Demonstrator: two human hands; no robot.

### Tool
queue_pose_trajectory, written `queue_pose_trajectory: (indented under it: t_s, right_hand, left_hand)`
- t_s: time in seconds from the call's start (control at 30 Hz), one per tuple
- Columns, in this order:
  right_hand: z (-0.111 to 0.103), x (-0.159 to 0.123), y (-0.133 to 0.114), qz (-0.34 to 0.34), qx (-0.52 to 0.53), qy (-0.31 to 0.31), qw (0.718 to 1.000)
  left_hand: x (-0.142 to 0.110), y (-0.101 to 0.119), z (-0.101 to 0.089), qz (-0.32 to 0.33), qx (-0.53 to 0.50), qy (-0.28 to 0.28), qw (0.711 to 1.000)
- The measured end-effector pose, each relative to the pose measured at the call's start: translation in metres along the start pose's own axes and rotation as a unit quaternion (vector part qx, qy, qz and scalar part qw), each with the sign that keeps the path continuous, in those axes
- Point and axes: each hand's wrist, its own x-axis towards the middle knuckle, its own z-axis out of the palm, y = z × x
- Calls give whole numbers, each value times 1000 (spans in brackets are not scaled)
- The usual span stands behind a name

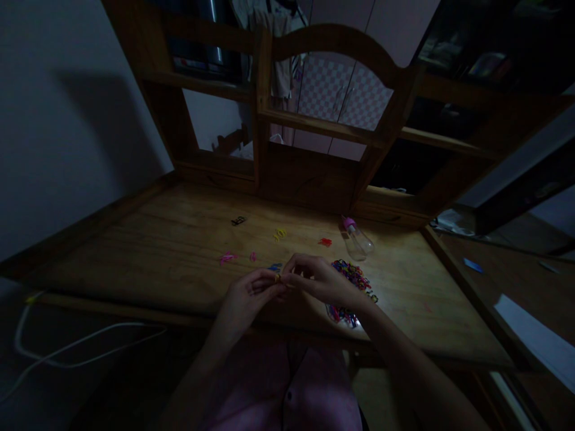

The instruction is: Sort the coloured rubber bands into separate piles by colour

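My left hand (252,294) and my right hand (317,276) meet fingertip to fingertip at the front of the wooden table (171,239). A tiny yellowish rubber band (277,278) is pinched between them, mostly hidden by the fingers. Just behind the fingertips lies a small blue bunch of bands (275,267). Beside and partly under my right wrist spreads a mixed multicoloured heap of bands (353,274). Farther out are separate little groups: black (238,221), yellow (279,234), red (325,242), and two pink ones, a larger (227,257) and a smaller (253,257).
A clear bottle with a pink top (358,242) lies behind the mixed heap. A wooden shelf frame (309,164) rises along the table's back edge. White paper (536,338) lies on the surface at right; a white cable (81,353) hangs at left.
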Motion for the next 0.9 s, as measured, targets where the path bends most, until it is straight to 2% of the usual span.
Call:
queue_pose_trajectory:
  t_s: [0.13, 0.27, 0.4, 0.47, 0.53, 0.63, 0.7, 0.8, 0.9]
  right_hand:
    - [5, 3, 4, 36, 52, 28, 998]
    - [8, 8, 8, 67, 134, 27, 988]
    - [6, 28, 12, 94, 170, 52, 979]
    - [8, 48, 15, 97, 143, 84, 981]
    - [15, 74, 19, 98, 93, 91, 987]
    - [34, 114, 24, 90, -43, 56, 993]
    - [47, 133, 23, 84, -79, 46, 992]
    - [56, 145, 17, 73, -108, 31, 991]
    - [51, 139, 13, 70, -148, 46, 985]
  left_hand:
    - [0, 1, -1, 11, 7, 8, 1000]
    - [0, -1, -4, 14, 15, 21, 1000]
    - [-5, -6, -12, 3, 16, 29, 999]
    - [-10, -7, -18, -2, 20, 36, 999]
    - [-15, -8, -24, -8, 27, 50, 998]
    - [-20, -8, -33, -7, 40, 86, 995]
    - [-21, -7, -39, 1, 49, 116, 992]
    - [-21, -8, -48, 11, 56, 155, 986]
    - [-19, -9, -55, 9, 41, 177, 983]
